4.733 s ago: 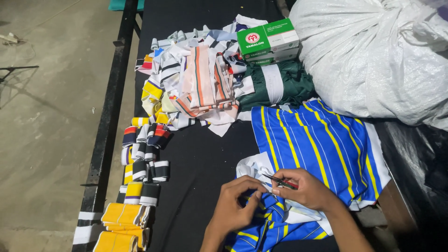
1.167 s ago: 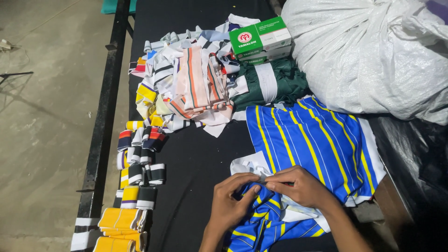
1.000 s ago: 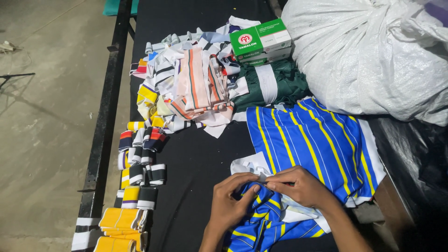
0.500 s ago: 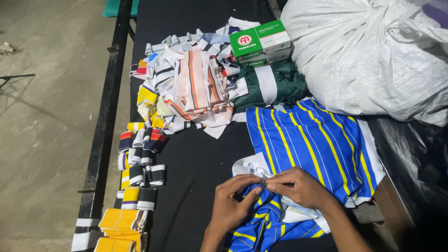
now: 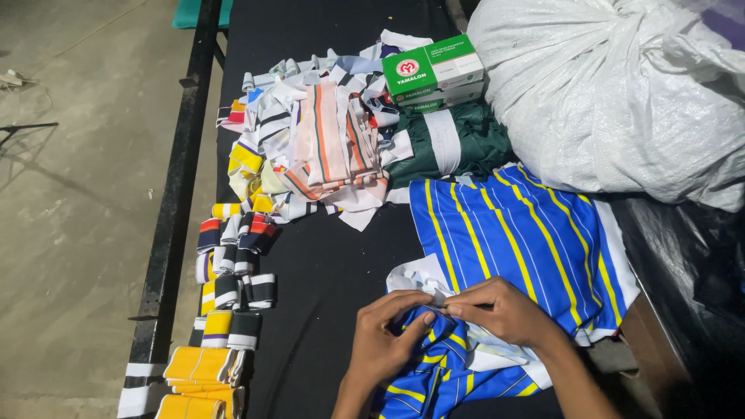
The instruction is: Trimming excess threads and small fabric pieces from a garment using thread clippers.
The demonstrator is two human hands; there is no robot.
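Observation:
My left hand (image 5: 386, 339) and my right hand (image 5: 502, 312) meet over the near end of a blue fabric piece with yellow and white stripes (image 5: 512, 240), pinching it where a white collar-like strip (image 5: 419, 277) lies. Fingertips of both hands touch at the fold. A thin tool seen earlier in my right hand is hidden now. The fabric spreads over a black table (image 5: 326, 271) and bunches under my hands.
A pile of striped fabric strips (image 5: 310, 147) lies at the middle back. Folded rib pieces in yellow, black and white (image 5: 225, 302) line the left edge. A green and white box (image 5: 431, 70) sits on green cloth (image 5: 450, 143). A big white sack (image 5: 613, 85) fills the right.
Over the last seconds my hands came closer together on the blue fabric; the thin tool visible in my right hand earlier is no longer seen. The view shifted slightly.

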